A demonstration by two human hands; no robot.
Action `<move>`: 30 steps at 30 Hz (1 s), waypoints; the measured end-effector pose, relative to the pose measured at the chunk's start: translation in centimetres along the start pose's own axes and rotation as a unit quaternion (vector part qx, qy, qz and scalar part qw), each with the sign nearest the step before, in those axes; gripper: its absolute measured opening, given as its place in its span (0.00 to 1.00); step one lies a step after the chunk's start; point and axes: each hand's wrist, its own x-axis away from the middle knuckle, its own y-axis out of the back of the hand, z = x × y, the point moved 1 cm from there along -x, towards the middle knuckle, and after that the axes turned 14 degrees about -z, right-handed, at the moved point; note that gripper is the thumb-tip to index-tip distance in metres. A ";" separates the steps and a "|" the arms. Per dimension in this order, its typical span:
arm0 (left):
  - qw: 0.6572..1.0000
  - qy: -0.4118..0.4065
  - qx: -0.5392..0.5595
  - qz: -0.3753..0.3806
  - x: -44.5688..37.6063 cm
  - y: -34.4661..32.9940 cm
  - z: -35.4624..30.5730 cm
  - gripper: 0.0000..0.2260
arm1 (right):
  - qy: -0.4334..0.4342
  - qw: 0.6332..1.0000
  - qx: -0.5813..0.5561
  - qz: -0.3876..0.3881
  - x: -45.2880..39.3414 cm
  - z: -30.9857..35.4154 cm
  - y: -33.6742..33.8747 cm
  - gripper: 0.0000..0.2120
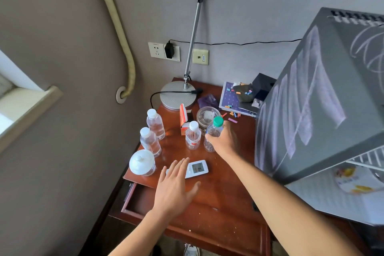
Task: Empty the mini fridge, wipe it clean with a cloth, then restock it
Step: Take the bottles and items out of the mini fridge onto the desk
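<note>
Flat left hand (173,188), right hand (223,138) gripping clear ribbed bottle (213,133)

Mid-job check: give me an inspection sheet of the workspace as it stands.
Surface: wooden side table, drawer partly open.
Job's things: mini fridge at right, door open; green-capped bottle; three white-capped bottles standing.
Clutter: lidded white jar, remote, orange carton, plastic cup, notebook with coloured bits.
Grippers: right hand grips the green-capped bottle; left hand open above the table.
Cables: lamp cord; adapter lead along wall.
Surroundings: desk lamp, wall sockets, pipe.
</note>
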 end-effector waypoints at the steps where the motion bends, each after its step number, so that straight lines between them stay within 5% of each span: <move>1: 1.000 0.004 0.003 -0.002 0.0 0.0 0.0 0.36 | 0.004 1.000 0.003 0.000 0.0 0.0 0.1 0.33; 7: 1.000 0.008 -0.003 0.001 0.7 -0.1 -0.5 0.36 | 0.019 0.999 0.024 0.009 0.5 -0.5 1.0 0.43; 19: 1.000 -0.001 -0.026 0.007 3.8 1.0 -4.4 0.39 | 0.057 0.998 0.004 -0.001 5.7 -2.8 5.9 0.49; 30: 0.998 -0.069 -0.008 0.009 11.0 0.6 -14.2 0.39 | 0.113 0.992 0.062 0.002 17.7 -11.5 16.0 0.34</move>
